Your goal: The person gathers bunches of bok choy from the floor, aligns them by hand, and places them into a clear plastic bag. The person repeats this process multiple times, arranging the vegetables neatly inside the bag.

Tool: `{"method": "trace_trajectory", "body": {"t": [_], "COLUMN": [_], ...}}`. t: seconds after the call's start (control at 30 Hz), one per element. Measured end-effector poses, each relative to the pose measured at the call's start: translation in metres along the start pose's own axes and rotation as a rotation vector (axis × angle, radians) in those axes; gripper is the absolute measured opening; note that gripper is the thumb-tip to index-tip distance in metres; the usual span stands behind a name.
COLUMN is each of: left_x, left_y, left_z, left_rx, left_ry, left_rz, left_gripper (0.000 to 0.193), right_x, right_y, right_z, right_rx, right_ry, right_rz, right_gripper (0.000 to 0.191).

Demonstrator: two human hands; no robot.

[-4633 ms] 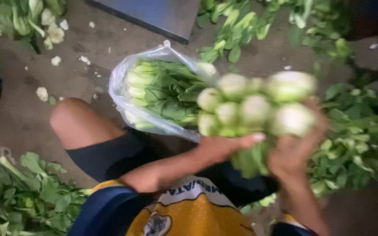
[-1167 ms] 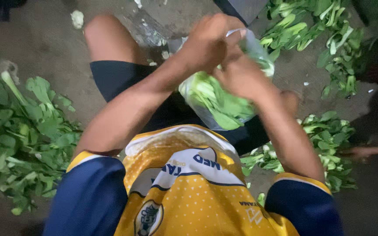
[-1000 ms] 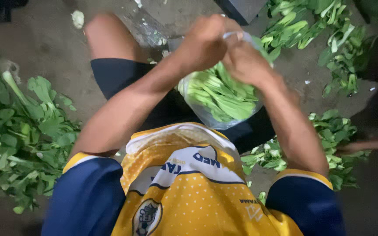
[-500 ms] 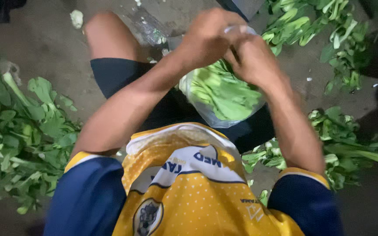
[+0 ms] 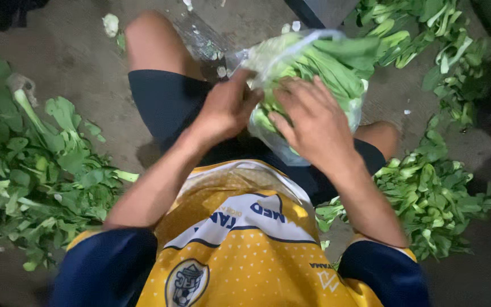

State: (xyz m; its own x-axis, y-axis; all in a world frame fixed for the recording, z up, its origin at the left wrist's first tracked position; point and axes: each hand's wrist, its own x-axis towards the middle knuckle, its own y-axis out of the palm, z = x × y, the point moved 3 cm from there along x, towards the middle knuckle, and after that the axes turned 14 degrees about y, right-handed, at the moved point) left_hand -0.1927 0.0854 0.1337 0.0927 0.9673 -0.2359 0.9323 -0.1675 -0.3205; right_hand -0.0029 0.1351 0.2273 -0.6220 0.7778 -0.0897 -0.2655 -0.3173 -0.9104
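Concrete floor's heaped with loose leafy greens either side of the clear plastic bag of green stalks (image 5: 313, 74), now lowered lapward, left hand (image 5: 225, 108) pinching its edge, right hand (image 5: 308, 122) spread flat on it.

The thin clear plastic bag (image 5: 291, 142) under my bare hands looks glossy and crinkled, catching the light along its folds. The pale green leafy greens (image 5: 336, 68) inside it appear smooth and slightly waxy. My yellow and navy jersey (image 5: 240, 250) is a soft synthetic cloth with a faint sheen. The grey concrete floor (image 5: 75, 62) looks rough, matt and gritty.
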Motion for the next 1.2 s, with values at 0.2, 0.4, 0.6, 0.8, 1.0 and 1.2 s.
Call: {"method": "trace_trajectory", "body": {"t": [0.2, 0.4, 0.6, 0.8, 1.0, 1.2], "left_x": [-0.020, -0.034, -0.030, -0.025, 0.024, 0.042], "left_y": [0.014, 0.013, 0.028, -0.021, 0.070, 0.114], "left_z": [-0.015, -0.038, -0.050, -0.123, -0.114, -0.056], "left_rx": [-0.396, -0.508, -0.534, 0.325, 1.034, 1.285], "left_ry": [0.180, 0.213, 0.120, 0.415, 0.788, 0.968], "left_rz": [-0.248, -0.169, -0.150, -0.091, 0.242, 0.132], "left_gripper": [0.026, 0.027, 0.026, 0.070, 0.128, 0.108], "right_x": [0.001, -0.032, -0.030, -0.071, -0.096, -0.143], "right_y": [0.054, 0.084, 0.073, 0.002, 0.017, 0.016], "right_z": [0.001, -0.022, -0.015, -0.046, -0.139, -0.194], "right_rx": [-0.059, -0.153, -0.201, -0.064, 0.407, 1.508], "right_ry": [-0.029, -0.009, 0.149, 0.292, 0.942, 0.872], "right_rz": [0.045, 0.163, 0.041, -0.297, -0.037, -0.639], "right_gripper": [0.054, 0.057, 0.064, 0.042, 0.028, 0.013]}}
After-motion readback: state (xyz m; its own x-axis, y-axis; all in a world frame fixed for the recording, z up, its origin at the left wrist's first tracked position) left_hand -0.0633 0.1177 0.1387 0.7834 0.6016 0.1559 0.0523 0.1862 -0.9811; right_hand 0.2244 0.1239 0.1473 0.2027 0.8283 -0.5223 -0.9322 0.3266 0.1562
